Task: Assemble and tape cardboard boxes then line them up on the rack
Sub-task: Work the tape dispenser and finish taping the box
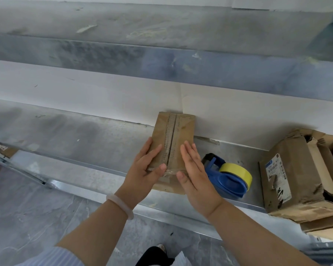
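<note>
Cardboard box (173,135) lies beneath flat left hand (145,170) and right hand (195,170).

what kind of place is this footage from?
Probably a packing or warehouse area. The left hand and right hand press a small cardboard box on a metal rack shelf; a blue tape dispenser lies beside it, and a worn carton with a shipping label stands further right.
</note>
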`<state>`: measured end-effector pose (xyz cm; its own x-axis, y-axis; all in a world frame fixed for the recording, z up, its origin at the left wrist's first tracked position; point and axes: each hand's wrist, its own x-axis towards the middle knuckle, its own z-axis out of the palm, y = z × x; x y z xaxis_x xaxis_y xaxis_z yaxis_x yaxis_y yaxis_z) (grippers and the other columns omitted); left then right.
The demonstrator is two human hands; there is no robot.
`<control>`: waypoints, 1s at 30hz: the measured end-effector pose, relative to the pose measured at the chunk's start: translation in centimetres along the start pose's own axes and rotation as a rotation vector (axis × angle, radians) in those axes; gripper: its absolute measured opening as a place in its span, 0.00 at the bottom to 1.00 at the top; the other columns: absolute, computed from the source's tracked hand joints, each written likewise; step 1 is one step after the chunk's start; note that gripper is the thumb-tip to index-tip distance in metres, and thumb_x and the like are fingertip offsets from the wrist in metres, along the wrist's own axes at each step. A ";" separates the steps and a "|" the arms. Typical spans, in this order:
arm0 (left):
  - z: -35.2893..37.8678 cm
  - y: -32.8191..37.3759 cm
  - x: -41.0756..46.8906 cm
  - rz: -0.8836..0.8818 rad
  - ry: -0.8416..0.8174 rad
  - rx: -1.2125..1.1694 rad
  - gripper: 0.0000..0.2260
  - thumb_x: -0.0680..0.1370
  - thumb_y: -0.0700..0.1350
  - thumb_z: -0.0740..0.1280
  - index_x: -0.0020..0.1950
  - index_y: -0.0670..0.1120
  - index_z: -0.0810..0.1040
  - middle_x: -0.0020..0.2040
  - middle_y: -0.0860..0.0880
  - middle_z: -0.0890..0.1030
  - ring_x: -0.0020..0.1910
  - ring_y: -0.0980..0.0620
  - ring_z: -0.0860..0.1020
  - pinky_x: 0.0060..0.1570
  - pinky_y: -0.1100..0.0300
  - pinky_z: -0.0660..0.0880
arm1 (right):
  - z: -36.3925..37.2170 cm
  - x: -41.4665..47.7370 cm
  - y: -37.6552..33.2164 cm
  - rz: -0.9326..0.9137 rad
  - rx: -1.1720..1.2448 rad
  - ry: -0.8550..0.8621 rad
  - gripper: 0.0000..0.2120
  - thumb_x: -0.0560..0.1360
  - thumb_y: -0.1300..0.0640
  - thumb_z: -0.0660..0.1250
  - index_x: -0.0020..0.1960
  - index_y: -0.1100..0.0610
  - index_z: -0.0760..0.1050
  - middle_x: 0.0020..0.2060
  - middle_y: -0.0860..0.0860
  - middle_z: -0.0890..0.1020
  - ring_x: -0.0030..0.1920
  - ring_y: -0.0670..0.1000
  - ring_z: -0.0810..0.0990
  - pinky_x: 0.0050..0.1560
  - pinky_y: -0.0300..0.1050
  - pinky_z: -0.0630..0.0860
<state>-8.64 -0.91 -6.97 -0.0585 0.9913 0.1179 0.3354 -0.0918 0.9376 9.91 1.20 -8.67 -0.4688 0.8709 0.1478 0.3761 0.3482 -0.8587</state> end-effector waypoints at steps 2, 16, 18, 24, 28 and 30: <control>0.7 0.1 -0.1 -0.076 0.079 -0.134 0.25 0.77 0.42 0.69 0.71 0.56 0.68 0.75 0.59 0.62 0.69 0.69 0.63 0.61 0.71 0.69 | 0.6 0.0 -0.6 0.084 0.130 0.075 0.31 0.82 0.49 0.57 0.79 0.41 0.44 0.77 0.32 0.43 0.75 0.34 0.40 0.75 0.39 0.45; 2.1 0.4 -0.1 -0.140 0.259 -0.226 0.15 0.82 0.50 0.56 0.68 0.58 0.72 0.72 0.56 0.70 0.69 0.63 0.67 0.65 0.68 0.68 | 1.8 0.4 -1.0 0.420 0.587 0.208 0.26 0.83 0.48 0.54 0.77 0.37 0.48 0.67 0.36 0.66 0.48 0.17 0.68 0.45 0.14 0.64; 2.0 0.6 -0.2 -0.125 0.239 -0.234 0.17 0.79 0.55 0.57 0.66 0.58 0.74 0.72 0.57 0.69 0.69 0.66 0.66 0.60 0.75 0.68 | 1.4 0.2 -1.3 0.415 0.567 0.179 0.28 0.81 0.44 0.54 0.77 0.36 0.46 0.68 0.36 0.65 0.50 0.17 0.66 0.47 0.14 0.64; 1.1 -1.1 -0.7 0.064 0.142 0.176 0.34 0.73 0.67 0.63 0.73 0.50 0.68 0.76 0.50 0.63 0.73 0.57 0.63 0.67 0.70 0.63 | 1.1 -0.3 -2.0 0.277 0.404 0.096 0.40 0.74 0.42 0.65 0.78 0.40 0.45 0.73 0.44 0.66 0.71 0.38 0.67 0.72 0.39 0.66; 0.9 -1.4 -0.5 0.095 0.109 0.261 0.33 0.73 0.64 0.66 0.74 0.49 0.66 0.76 0.49 0.61 0.73 0.55 0.62 0.66 0.70 0.63 | 1.4 -0.1 -2.0 0.270 0.353 0.107 0.45 0.74 0.41 0.64 0.80 0.48 0.41 0.75 0.48 0.64 0.74 0.46 0.64 0.75 0.53 0.62; 1.0 -1.2 -0.5 0.094 0.107 0.201 0.28 0.75 0.61 0.65 0.72 0.50 0.68 0.76 0.50 0.61 0.74 0.58 0.61 0.67 0.72 0.62 | 1.3 -0.1 -1.6 0.295 0.374 0.102 0.42 0.75 0.39 0.61 0.80 0.46 0.41 0.76 0.47 0.61 0.75 0.45 0.61 0.76 0.53 0.59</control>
<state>-8.12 -1.17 -8.46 -0.1140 0.9626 0.2456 0.5235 -0.1519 0.8384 8.34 0.05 -7.90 -0.2973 0.9498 -0.0971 0.1596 -0.0508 -0.9859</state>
